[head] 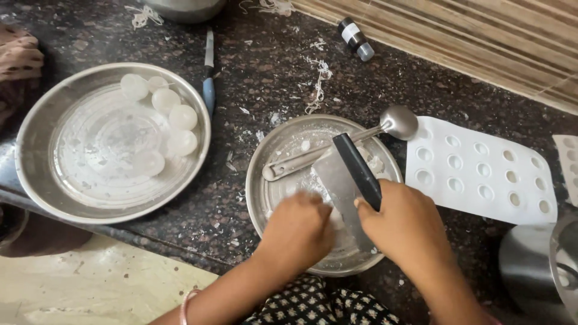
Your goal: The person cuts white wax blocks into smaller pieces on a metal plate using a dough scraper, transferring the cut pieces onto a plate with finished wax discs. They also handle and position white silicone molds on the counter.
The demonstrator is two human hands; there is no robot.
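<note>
The right hand (404, 219) has its grip pressed together around the black handle of a flat steel scraper (346, 183), whose broad blade slopes down into the small round steel plate (268, 162). The left hand (299, 229) lies just beside it, fingers curled down over something white on the plate's floor; whether that grip pinches the lump or only steadies it I cannot tell, as the back of the hand hides the fingertips.

Taking the small plate as the landmark: a long steel scoop spoon (337, 147) rests across its far rim, the round bowl of the spoon hanging out past the edge on the right. White crumbs and smears cover the plate's floor. To its right, touching or nearly touching the rim, lies a white mould sheet with rows of round hollows (481, 174). To its left, well apart, stands a large round steel plate (36, 126) carrying several pale, translucent balls (165, 117) along its far side. Beyond the small plate, a blue-handled knife (208, 75) lies on the dark speckled stone table (265, 66), and further back to the right a small dark bottle (355, 39) lies on its side.

By my reading, the work in hand is scraping or trimming a white piece on the small plate. The next stroke seems to call for a firm hold by the left fingers, clear of the blade's edge.
</note>
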